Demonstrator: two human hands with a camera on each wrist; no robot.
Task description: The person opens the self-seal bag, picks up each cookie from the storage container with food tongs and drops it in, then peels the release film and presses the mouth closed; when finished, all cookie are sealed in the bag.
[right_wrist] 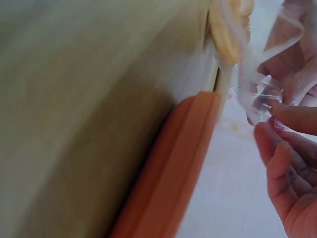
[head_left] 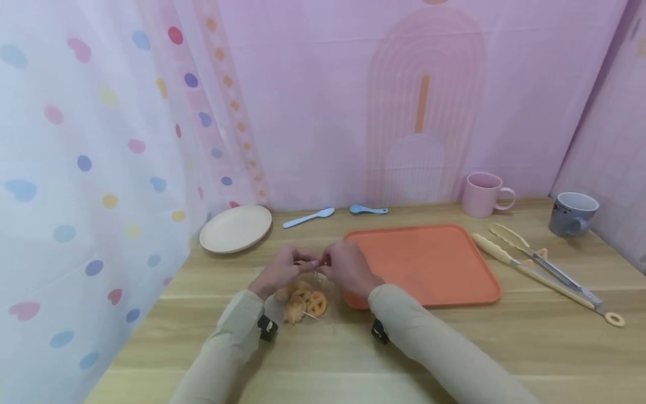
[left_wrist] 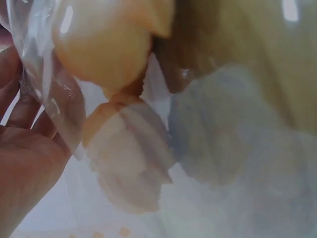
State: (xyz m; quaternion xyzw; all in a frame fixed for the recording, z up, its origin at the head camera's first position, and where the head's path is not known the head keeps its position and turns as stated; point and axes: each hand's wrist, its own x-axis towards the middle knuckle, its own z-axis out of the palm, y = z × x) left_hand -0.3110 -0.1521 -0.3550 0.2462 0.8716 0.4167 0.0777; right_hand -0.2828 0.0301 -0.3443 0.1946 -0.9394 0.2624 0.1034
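Note:
A clear plastic bag [left_wrist: 64,119] lies on the table between the hands, with several golden-brown biscuits in it. A pretzel-shaped biscuit [head_left: 316,304] shows at the right of the pile, beside a rough-edged one [head_left: 294,310]. My left hand [head_left: 279,273] pinches the far end of the bag from the left. Opposite it, my right hand [head_left: 348,267] pinches the same end; in the right wrist view its thumb and a finger [right_wrist: 267,139] meet at the crumpled plastic. The two hands' fingertips almost meet there.
An orange tray [head_left: 429,264] lies right of the bag, partly under my right hand. A cream plate [head_left: 236,229] stands at the back left, with two blue spoons [head_left: 309,217] at the back. Tongs [head_left: 550,280], a pink mug [head_left: 481,195] and a grey mug [head_left: 570,216] are on the right.

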